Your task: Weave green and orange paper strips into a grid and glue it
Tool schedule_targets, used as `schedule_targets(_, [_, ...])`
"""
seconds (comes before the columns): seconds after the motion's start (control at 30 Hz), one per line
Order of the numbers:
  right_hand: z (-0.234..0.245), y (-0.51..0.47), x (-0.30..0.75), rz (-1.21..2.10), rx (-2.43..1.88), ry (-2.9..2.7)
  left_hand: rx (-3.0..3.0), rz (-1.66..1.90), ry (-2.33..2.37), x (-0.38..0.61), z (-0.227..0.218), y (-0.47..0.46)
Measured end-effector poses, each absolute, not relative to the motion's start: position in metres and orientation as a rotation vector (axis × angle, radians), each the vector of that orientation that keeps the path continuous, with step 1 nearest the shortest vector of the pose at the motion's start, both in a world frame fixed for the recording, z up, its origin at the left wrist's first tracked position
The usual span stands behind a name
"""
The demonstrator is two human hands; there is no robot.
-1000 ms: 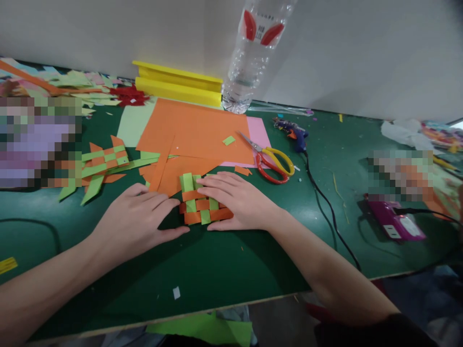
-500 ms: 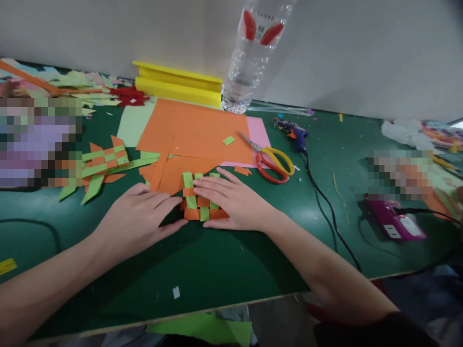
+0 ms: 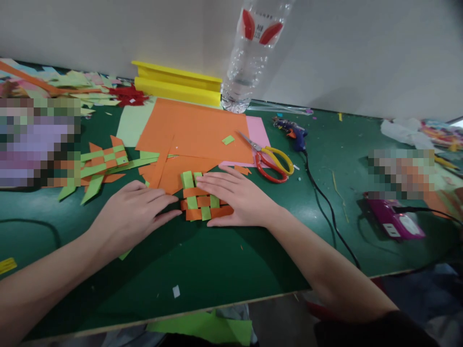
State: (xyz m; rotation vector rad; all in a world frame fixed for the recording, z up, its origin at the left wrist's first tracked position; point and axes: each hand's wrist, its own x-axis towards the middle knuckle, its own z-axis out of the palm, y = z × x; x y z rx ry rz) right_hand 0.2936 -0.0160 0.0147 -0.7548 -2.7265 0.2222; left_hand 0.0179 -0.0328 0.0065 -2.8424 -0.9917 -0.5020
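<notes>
A small mat of woven orange and green paper strips point(image 3: 193, 201) lies on the green tabletop between my hands. My right hand point(image 3: 238, 197) rests across its right part, fingers stretched out and thumb at the lower edge, hiding that side. Just left of the mat is my left hand point(image 3: 139, 212), its fingertips by the left edge and a gap between thumb and fingers. Whether those fingertips touch the mat I cannot tell. Under the left wrist a bit of green paper point(image 3: 125, 255) peeks out. Further left sits a woven orange and green paper fish point(image 3: 104, 161).
Orange sheets point(image 3: 195, 127) lie behind the mat, with scissors point(image 3: 273, 161) at their right. Beyond are a glue gun point(image 3: 298, 137) with a black cable, a water bottle point(image 3: 246, 67) and a folded yellow piece point(image 3: 177, 89). A magenta power box point(image 3: 396, 219) stands right; paper scraps point(image 3: 83, 89) heap back left.
My left hand has drawn slightly left, away from the mat's edge. My right hand has slid a little right, baring more of the weave. Green paper now shows under my left wrist.
</notes>
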Motion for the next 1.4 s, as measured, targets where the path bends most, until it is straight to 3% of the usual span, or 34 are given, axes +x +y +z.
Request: schedule_targets(1.4, [0.009,-0.022,0.277,0.305,-0.898,-2.824,-2.842,-0.516,-0.859,0.030,0.009,-0.031])
